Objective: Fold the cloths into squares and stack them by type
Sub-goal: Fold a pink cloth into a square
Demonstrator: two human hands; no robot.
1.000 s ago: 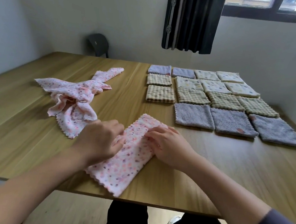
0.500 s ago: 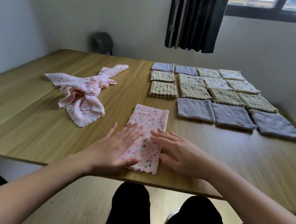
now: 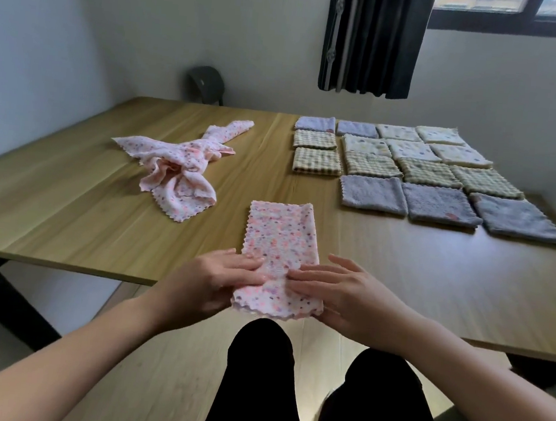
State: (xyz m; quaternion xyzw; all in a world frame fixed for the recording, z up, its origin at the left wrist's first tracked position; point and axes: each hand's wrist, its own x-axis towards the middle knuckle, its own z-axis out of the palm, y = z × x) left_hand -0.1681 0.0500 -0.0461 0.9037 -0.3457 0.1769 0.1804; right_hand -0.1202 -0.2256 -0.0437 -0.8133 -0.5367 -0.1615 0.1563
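A pink spotted cloth [image 3: 280, 241] was laid on the wooden table [image 3: 65, 217] as a long strip, folded lengthwise, with its far end flat on the wood and its near end raised past the table's front edge. This near end was held from both sides. It was pinched by the left hand [image 3: 215, 282] at its left border and by the right hand [image 3: 343, 298] at its right border, with one digit of each hand laid on top and the other fingers partly hidden under the fabric.

To the left and further back, a heap [image 3: 178, 170] of pink cloth of the same print was left crumpled and unfolded, well apart from the strip.

On the right half of the table, folded squares were set out flat, side by side in rows. Three grey squares [image 3: 440, 205] were placed in the nearest row. Behind them five checked squares [image 3: 315, 161] were seen, then five cream squares [image 3: 411, 150], and two lilac squares [image 3: 315, 124] at the back left. Whether any of them was a stack of several could not be told.

Beyond the table a dark chair [image 3: 207, 83] and a dark curtain [image 3: 371, 39] were seen against the wall.
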